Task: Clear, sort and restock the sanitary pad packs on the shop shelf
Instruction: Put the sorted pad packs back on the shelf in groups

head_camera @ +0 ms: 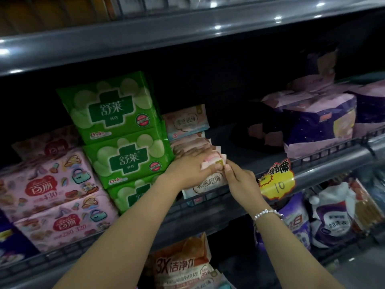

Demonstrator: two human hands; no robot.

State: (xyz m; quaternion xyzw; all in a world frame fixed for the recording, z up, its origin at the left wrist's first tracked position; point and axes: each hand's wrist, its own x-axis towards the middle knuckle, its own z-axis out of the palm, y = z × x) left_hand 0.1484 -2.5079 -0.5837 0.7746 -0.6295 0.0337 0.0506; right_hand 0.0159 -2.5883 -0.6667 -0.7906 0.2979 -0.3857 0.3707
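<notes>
A pale pink pad pack (212, 161) is gripped by the left hand (190, 171) and pinched by the right hand (241, 180) beside green packs (125, 142) on the shelf (333, 161).

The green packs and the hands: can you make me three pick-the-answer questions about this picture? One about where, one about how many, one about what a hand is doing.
1. Where do the green packs sit?
A. left of the hands
B. right of the purple packs
C. on the lower shelf

2. How many green packs show in the stack?
A. one
B. three
C. six

3. What is the left hand doing?
A. hanging idle
B. holding a bottle
C. gripping pale pink packs

Answers:
1 A, the green stack stands left of both hands, beside the pink packs.
2 B, three green fronts are stacked.
3 C, its fingers curl over the pale packs, while the right hand pinches their edge.
</notes>
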